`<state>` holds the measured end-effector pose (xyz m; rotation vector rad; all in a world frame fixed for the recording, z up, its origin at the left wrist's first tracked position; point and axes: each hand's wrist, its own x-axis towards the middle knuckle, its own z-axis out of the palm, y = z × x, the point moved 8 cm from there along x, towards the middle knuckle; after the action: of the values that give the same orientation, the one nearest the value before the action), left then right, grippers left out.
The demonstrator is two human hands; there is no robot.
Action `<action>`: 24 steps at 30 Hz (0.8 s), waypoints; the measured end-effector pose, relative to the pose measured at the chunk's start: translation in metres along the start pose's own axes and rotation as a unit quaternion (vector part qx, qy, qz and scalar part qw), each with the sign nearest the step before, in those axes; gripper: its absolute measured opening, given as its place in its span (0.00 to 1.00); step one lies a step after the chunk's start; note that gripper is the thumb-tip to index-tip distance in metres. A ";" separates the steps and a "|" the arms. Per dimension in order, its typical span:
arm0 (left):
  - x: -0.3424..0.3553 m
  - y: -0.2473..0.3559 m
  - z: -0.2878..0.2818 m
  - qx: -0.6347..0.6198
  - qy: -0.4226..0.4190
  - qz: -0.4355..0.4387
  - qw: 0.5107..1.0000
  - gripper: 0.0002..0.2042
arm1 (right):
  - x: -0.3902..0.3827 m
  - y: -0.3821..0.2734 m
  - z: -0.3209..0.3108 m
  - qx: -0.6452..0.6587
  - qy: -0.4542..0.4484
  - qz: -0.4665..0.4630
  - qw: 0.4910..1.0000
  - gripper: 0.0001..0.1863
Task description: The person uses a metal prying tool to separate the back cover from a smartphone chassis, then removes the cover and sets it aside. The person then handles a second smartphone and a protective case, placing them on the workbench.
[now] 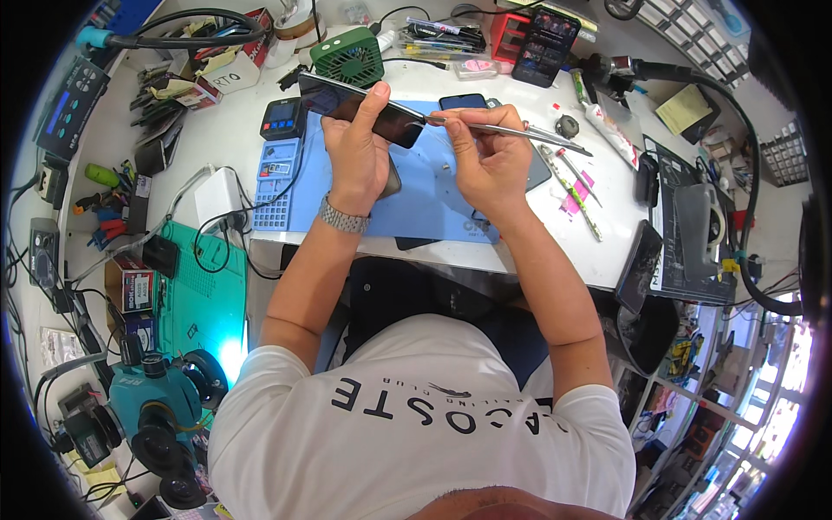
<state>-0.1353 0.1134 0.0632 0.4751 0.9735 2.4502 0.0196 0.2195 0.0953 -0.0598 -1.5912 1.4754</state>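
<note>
Work in hand, partway by the look of it: dark phone [399, 127] held up above the blue mat [425, 212], tool tip at its right-hand end, touching or just beside it, cannot tell which. Phone looks whole from this side; no part seen lifted off, so little shows as done. What is left cannot be judged from here. Left hand [357, 156]: grip closed round the phone, parted only by the phone's thickness, thumb over the near face. Right hand [494, 160]: grip pinched tight on a slim metal tool [498, 130], probably tweezers; more than one thin prong at its far end, pieces not countable. Tally: one phone in hand; one dark slab [393, 178] on the mat by the left wrist; one blue-faced phone [462, 101] beyond the hands; one grey slab [539, 173] partly behind the right hand; one phone propped upright [546, 48] at the back. Also one green fan [347, 56], one teal microscope [152, 403] at left, and two slender sticks [574, 195] on the white tabletop [589, 264].
</note>
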 end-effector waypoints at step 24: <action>-0.006 0.012 0.001 0.040 0.032 0.143 0.988 0.21 | -0.016 -0.031 0.030 -0.303 -0.032 -0.352 0.885 0.16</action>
<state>-0.1330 0.1035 0.0715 0.6045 1.0998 2.7026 0.0258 0.1787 0.1157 0.1971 -1.8090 0.3993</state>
